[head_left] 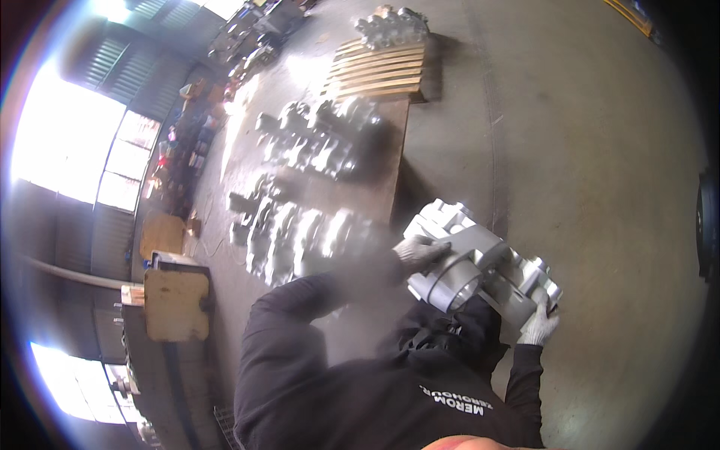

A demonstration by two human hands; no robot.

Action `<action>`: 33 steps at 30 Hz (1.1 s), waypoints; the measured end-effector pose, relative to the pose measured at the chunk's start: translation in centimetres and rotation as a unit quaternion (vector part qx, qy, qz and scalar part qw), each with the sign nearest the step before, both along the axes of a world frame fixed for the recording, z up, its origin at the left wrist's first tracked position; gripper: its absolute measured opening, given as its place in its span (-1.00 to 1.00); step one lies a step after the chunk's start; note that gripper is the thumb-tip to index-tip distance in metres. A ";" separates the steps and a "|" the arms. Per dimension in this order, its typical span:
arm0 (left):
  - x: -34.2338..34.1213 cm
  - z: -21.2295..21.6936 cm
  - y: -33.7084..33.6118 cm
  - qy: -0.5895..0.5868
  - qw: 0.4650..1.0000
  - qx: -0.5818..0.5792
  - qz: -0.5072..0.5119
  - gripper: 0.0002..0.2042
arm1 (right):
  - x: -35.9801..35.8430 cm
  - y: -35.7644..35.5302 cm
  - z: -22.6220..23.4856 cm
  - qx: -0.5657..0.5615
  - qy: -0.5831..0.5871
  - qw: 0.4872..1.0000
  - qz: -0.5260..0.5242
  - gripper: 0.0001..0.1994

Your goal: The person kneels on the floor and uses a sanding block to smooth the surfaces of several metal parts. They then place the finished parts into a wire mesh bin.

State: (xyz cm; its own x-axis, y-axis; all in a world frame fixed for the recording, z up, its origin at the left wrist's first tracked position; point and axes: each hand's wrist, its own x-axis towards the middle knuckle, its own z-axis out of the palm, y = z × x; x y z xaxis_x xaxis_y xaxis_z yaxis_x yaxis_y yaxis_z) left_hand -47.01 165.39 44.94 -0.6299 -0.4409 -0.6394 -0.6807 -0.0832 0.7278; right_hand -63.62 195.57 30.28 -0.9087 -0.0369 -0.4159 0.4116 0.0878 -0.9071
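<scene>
Castings of grey metal are the work in hand: one valve-like casting (480,266) is lifted clear of the concrete floor (585,150), while rows of like castings (315,187) already lie on the wooden board (375,71) beside it. Left hand (420,251) and right hand (538,326), both gloved, have their fingers curled tight around its opposite ends.

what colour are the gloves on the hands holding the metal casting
White knit gloves on the left hand and right hand, gripping the silver-grey metal casting; seen in the head view.
</scene>
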 end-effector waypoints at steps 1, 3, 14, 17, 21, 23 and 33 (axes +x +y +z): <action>-2.7 -1.7 -2.3 -0.023 1.000 -0.013 -0.015 -0.49 | -1.0 -1.1 -1.2 0.025 -0.005 0.999 -0.020 -0.61; -7.5 -4.1 -7.4 0.002 0.992 -0.082 -0.095 -0.47 | -2.0 -4.1 -3.6 0.066 -0.019 0.996 -0.065 -0.58; -18.6 -6.3 -32.3 -0.071 0.911 -0.205 -0.351 -0.52 | 6.0 -29.3 -19.6 -0.081 -0.311 0.933 0.163 -0.51; -17.8 -7.8 -38.2 -0.147 0.872 -0.233 -0.404 -0.58 | 8.3 -40.0 -20.4 -0.149 -0.517 0.843 -0.009 -0.48; -13.8 -10.9 -45.3 -0.086 0.791 -0.297 -0.528 -0.61 | 4.7 -47.2 -18.5 -0.055 -0.409 0.907 0.089 -0.41; -11.6 -11.4 -48.5 -0.086 0.855 -0.281 -0.427 -0.62 | 0.7 -48.7 -17.1 0.001 -0.274 0.952 0.134 -0.38; -4.2 -9.7 -57.9 -0.122 0.883 -0.213 -0.401 -0.69 | -9.5 -73.8 -10.6 0.183 0.074 0.868 0.456 -0.12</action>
State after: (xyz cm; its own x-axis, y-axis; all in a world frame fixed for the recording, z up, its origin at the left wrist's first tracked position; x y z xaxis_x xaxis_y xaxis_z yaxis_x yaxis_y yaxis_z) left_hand -51.18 107.52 35.25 -0.7154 -0.1491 -0.6827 -0.5374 0.7418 0.4011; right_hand -73.08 121.76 19.64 -0.6157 -0.6588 -0.4323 -0.0987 0.6088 -0.7871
